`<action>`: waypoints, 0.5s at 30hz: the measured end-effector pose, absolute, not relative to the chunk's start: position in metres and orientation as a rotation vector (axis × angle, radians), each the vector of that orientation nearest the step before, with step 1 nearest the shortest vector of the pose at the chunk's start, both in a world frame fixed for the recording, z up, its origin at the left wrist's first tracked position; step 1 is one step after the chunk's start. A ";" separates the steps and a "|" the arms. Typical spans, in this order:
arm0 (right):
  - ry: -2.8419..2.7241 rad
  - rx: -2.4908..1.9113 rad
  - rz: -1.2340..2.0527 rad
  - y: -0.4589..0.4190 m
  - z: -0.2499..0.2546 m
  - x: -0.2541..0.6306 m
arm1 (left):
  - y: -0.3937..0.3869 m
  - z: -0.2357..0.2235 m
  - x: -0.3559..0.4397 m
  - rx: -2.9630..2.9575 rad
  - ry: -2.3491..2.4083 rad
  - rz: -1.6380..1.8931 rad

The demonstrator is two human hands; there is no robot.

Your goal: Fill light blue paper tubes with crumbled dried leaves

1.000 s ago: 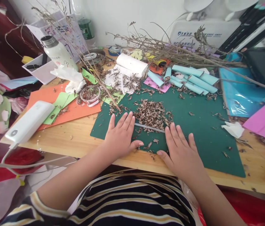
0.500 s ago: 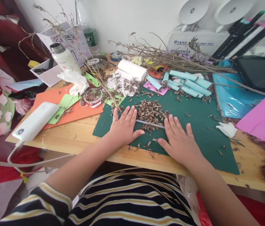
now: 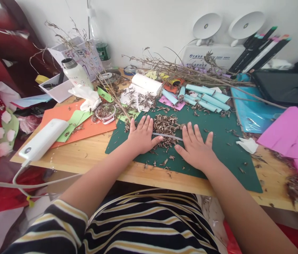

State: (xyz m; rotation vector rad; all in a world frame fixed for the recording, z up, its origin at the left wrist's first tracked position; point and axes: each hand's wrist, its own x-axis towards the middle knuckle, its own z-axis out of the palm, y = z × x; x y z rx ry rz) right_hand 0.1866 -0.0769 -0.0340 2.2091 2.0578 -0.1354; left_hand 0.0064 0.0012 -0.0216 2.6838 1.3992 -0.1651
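Both palms face down over a green cutting mat (image 3: 217, 158). My left hand (image 3: 144, 137) lies with its fingers stretched out at the left of a heap of dried brown leaves (image 3: 166, 123). At the heap's right, my right hand (image 3: 196, 148) is spread, thumb apart. Between the hands runs a thin whitish strip (image 3: 168, 135), slightly bowed; its ends go under the fingers of both hands. Leaf crumbs are scattered on the mat near my thumbs. Several light blue paper rolls (image 3: 208, 97) lie behind the heap, beside a white roll (image 3: 146, 84).
Dry branches (image 3: 175, 70) stretch across the back. At left are a power bank (image 3: 44, 139) on its cable, orange paper (image 3: 85, 132), a small clear cup of leaves (image 3: 105, 112) and an uncapped bottle (image 3: 77, 74). Pink paper (image 3: 283, 132) and a blue packet (image 3: 254, 113) are at right.
The camera view has shifted slightly. The strip now bows upward a little, and my right hand sits slightly closer to my left. Both hands stay flat on either side of the leaves.
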 end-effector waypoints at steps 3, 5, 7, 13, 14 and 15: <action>2.025 2.220 -0.204 -0.072 -0.031 0.187 | 0.004 -0.022 0.008 2.654 1.435 -0.172; 1.974 2.220 -0.259 -0.069 -0.028 0.187 | 0.007 -0.023 0.011 2.622 1.463 -0.179; 1.936 2.227 -0.292 -0.064 -0.025 0.188 | 0.011 -0.023 0.014 2.579 1.491 -0.178; 1.894 2.328 -0.281 -0.055 -0.020 0.189 | 0.022 -0.022 0.021 2.467 1.584 -0.133; 1.889 2.344 -0.279 -0.054 -0.021 0.189 | 0.023 -0.021 0.022 2.459 1.598 -0.128; 1.889 2.360 -0.273 -0.052 -0.021 0.190 | 0.024 -0.021 0.023 2.452 1.608 -0.123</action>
